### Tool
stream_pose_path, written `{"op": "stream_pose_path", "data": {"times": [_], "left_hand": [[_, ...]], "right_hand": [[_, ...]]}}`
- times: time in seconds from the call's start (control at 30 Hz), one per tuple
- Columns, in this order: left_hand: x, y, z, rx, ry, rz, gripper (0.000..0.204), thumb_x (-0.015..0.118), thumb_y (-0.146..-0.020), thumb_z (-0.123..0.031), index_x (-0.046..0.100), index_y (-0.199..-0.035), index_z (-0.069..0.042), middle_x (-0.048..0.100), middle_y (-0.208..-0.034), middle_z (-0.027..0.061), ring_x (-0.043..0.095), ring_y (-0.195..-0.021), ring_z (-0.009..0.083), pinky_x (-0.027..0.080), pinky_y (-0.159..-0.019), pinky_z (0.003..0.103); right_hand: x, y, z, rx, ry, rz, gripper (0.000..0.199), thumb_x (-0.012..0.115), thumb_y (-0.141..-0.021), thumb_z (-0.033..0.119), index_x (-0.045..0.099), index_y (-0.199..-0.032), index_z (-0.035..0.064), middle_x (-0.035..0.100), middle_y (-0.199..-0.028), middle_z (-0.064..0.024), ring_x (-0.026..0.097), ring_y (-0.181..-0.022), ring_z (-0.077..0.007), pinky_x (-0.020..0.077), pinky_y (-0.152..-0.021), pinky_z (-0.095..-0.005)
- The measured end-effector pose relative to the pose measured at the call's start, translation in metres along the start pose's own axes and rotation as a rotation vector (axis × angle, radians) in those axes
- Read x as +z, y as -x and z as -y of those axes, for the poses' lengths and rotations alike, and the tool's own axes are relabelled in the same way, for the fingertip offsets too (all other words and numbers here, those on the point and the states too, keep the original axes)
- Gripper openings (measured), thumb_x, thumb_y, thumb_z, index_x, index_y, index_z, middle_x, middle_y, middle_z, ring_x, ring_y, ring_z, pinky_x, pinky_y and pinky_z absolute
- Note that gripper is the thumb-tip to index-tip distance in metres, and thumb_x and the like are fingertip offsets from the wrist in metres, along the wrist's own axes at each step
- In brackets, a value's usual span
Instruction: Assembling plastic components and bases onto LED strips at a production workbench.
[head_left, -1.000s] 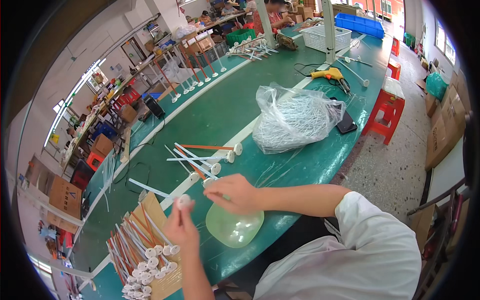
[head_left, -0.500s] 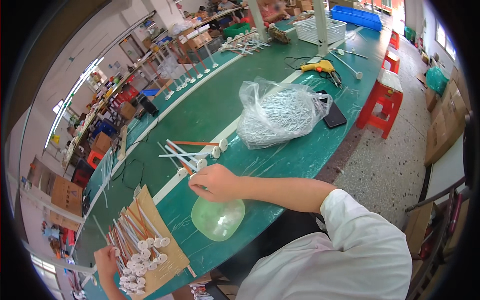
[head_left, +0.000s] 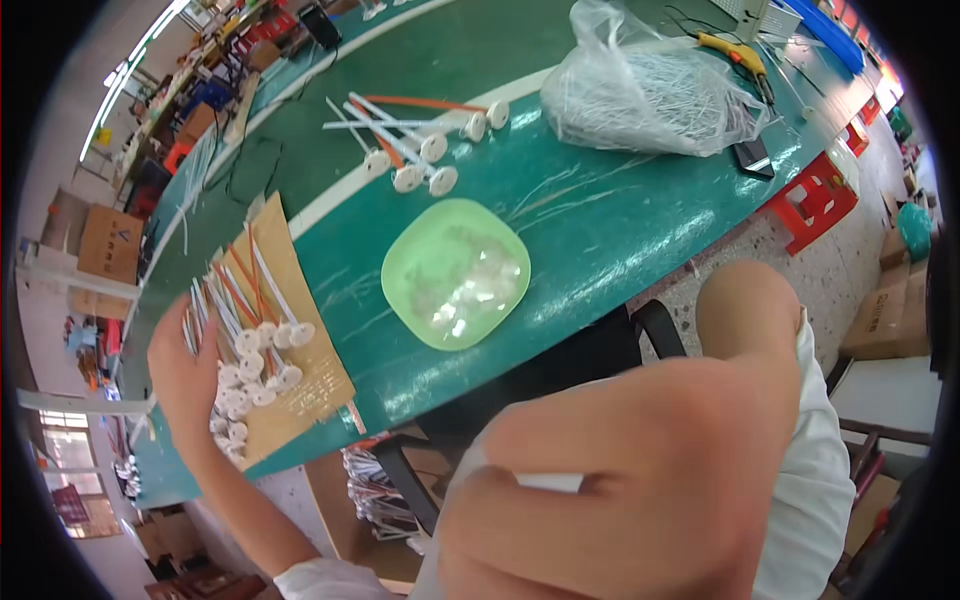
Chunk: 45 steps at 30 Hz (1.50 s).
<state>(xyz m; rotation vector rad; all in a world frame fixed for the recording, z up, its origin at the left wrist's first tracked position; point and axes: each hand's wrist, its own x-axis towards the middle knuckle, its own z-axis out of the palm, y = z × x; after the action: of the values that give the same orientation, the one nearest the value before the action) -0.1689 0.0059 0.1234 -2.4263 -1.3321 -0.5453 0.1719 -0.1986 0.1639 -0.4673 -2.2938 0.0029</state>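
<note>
My left hand [head_left: 187, 375], at the far left, has its fingers curled round some thin sticks at the edge of a bundle of white and orange-brown sticks with white disc ends [head_left: 238, 385]. The bundle lies on a flat piece of brown cardboard [head_left: 305, 385]. Close to the camera and blurred, my right hand [head_left: 610, 470] is loosely bent, with a gap between its fingers and nothing visible in them. Beyond it sits a light green bowl [head_left: 408, 262] with clear, shiny contents. Several more disc-ended sticks [head_left: 425, 125] lie crossed past the bowl.
A clear plastic bag [head_left: 650, 95] full of thin white sticks lies on the green table [head_left: 590, 210]. Near it are a phone [head_left: 752, 158] and a yellow glue gun [head_left: 733, 48]. A red stool [head_left: 815, 200] stands beyond the table edge, and a black chair armrest [head_left: 660, 330] is close by.
The view has tilted down. My right hand has left the crossed sticks and come back close to the camera. My left hand has shifted along the bundle to the stick shafts.
</note>
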Motion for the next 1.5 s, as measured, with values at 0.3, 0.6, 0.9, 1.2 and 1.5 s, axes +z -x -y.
{"op": "stream_pose_path", "data": {"times": [0.3,0.6,0.9,1.2,1.5], "left_hand": [[0.138,-0.041,-0.117,-0.326,1.197,-0.17,0.017,0.071,-0.091,-0.017,0.073,-0.088,-0.001,0.07,-0.076,0.0013,0.06,-0.068,0.0063,0.047,-0.064,0.021],[0.159,-0.024,-0.138,-0.228,1.109,-0.165,0.018,0.068,-0.094,-0.015,0.07,-0.088,0.003,0.071,-0.079,0.0053,0.063,-0.072,0.0083,0.05,-0.067,0.024],[0.119,-0.019,-0.166,-0.189,1.564,0.018,0.025,0.062,-0.095,-0.009,0.066,-0.115,0.006,0.071,-0.1,0.0101,0.066,-0.084,0.014,0.053,-0.078,0.029],[0.132,-0.004,-0.156,-0.189,1.776,0.167,0.033,0.054,-0.102,-0.013,0.057,-0.126,0.009,0.066,-0.115,0.0118,0.065,-0.101,0.0192,0.054,-0.088,0.034],[0.139,-0.003,-0.161,-0.116,2.062,0.25,0.032,0.054,-0.102,-0.015,0.058,-0.124,0.009,0.065,-0.116,0.0133,0.066,-0.104,0.022,0.053,-0.093,0.035]], "right_hand": [[0.042,-0.023,-0.056,0.329,0.192,0.437,0.011,0.064,-0.07,0.013,0.064,-0.075,0.0027,0.064,-0.071,-0.014,0.067,-0.065,-0.0299,0.0515,-0.053,-0.0415],[0.07,0.071,-0.219,0.614,0.151,0.442,0.027,0.067,-0.076,0.006,0.072,-0.102,0.008,0.067,-0.096,-0.015,0.066,-0.095,-0.0339,0.0523,-0.084,-0.0447],[0.08,0.053,-0.179,0.584,-0.061,-0.221,0.025,0.078,-0.081,0.016,0.071,-0.103,0.0045,0.071,-0.089,-0.0117,0.069,-0.072,-0.027,0.0561,-0.066,-0.0352],[0.1,0.057,-0.169,0.056,0.157,-0.393,0.03,0.079,-0.072,0.003,0.069,-0.1,-0.0001,0.068,-0.098,-0.0113,0.066,-0.078,-0.029,0.0571,-0.067,-0.0355],[0.11,0.06,-0.159,0.1,0.163,-0.508,0.031,0.074,-0.069,-0.004,0.067,-0.1,-0.0015,0.067,-0.099,-0.0121,0.065,-0.082,-0.0293,0.0569,-0.068,-0.0359]]}}
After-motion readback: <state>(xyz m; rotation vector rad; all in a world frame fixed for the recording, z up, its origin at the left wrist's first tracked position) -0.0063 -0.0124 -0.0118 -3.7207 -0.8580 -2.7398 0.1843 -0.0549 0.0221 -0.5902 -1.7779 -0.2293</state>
